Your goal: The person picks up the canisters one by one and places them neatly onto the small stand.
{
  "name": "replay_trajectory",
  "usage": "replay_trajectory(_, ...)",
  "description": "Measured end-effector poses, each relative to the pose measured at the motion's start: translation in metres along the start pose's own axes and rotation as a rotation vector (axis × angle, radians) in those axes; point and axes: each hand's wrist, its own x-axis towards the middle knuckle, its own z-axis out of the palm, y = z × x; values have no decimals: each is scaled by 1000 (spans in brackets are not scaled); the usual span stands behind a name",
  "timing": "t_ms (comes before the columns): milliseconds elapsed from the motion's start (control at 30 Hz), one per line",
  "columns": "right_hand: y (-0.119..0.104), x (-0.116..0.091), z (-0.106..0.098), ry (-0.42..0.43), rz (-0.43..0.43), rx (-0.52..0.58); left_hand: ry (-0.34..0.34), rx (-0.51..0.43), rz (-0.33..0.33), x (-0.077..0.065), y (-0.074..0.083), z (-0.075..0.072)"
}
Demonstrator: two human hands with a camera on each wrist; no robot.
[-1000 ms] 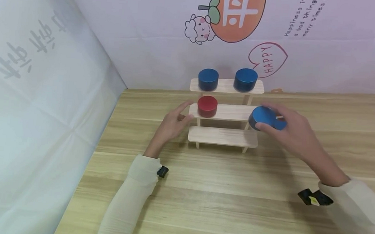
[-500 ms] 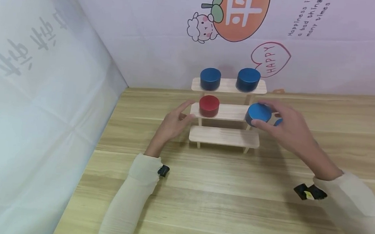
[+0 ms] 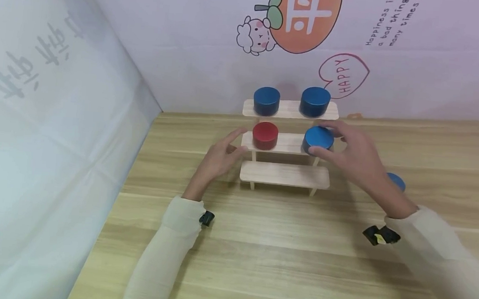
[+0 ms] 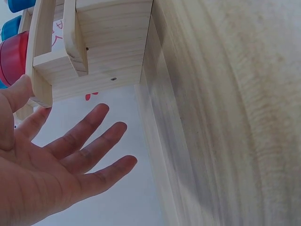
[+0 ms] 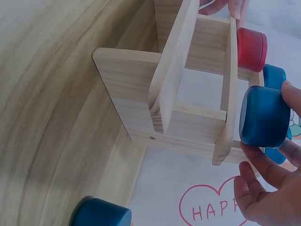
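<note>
A three-step wooden display stand (image 3: 284, 174) stands on the table by the backdrop. In the head view my right hand (image 3: 359, 156) grips a blue round tin (image 3: 318, 138) by its sides, at the right end of the middle step. In the right wrist view this tin (image 5: 265, 115) is upright relative to the step, with thumb and fingers around it. My left hand (image 3: 219, 159) holds the left end of the middle step between thumb and forefinger; its other fingers (image 4: 101, 148) spread out free. A red tin (image 3: 265, 136) sits on that step's left part.
Two more blue tins, one left (image 3: 266, 101) and one right (image 3: 315, 102), sit on the top step. Another blue tin (image 3: 396, 181) lies on the table (image 3: 256, 263) to the right, partly hidden behind my right wrist. A printed cloth (image 3: 195, 61) hangs behind the stand.
My right hand has moved left with the blue tin, bringing it from beyond the stand's right end to over the middle step. The left hand stays at the step's left end.
</note>
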Motion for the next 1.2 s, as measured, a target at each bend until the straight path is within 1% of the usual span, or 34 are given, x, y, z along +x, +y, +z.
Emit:
replay_trajectory(200, -1, 5, 2, 0, 23, -17, 6, -10, 2, 0, -1, 0)
replay_trajectory(400, -2, 7, 7, -9, 33, -1, 5, -18, 3, 0, -4, 1)
replay_trajectory(600, -2, 10, 11, -3, 19, 23, 0, -12, -1, 0, -5, 1)
replay_trajectory(1000, -3, 11, 16, 3, 21, 24, 7, -5, -11, -1, -4, 0)
replay_trajectory(1200, -1, 11, 17, 11, 23, 21, 2, 9, -1, 0, -3, 1)
